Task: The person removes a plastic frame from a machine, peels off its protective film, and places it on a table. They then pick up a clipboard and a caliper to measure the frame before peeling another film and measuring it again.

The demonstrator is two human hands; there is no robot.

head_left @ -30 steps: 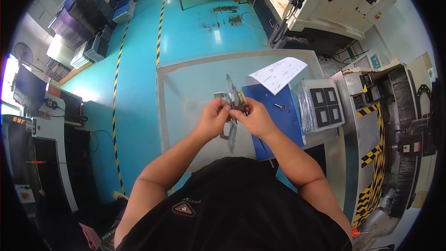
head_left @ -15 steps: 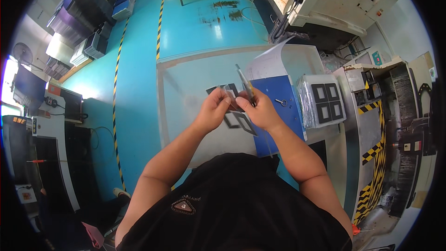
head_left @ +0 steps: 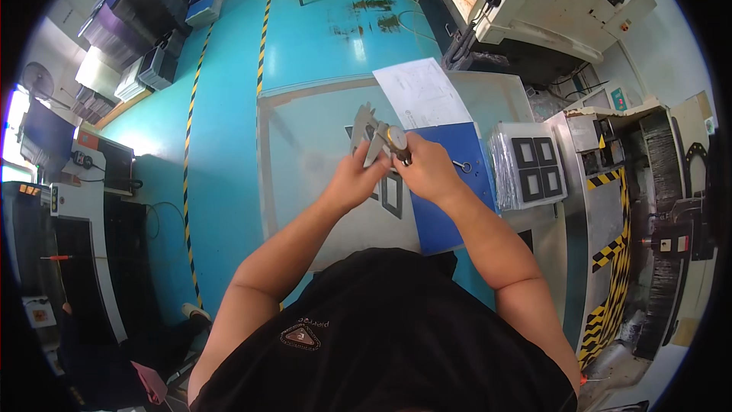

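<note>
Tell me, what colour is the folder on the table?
Blue. The folder shows best in the head view.

A grey table (head_left: 305,145) stands on a teal floor (head_left: 229,107) marked with yellow-and-black stripes. On the table lie a white sheet of paper (head_left: 421,93) at the far edge, a blue folder (head_left: 450,206) just below it and partly under it, and a dark flat frame (head_left: 393,194) beside the folder on the bare grey top. At the table's right end a stack of flat panels (head_left: 530,172) with dark squares on top sits just beside the folder.
</note>
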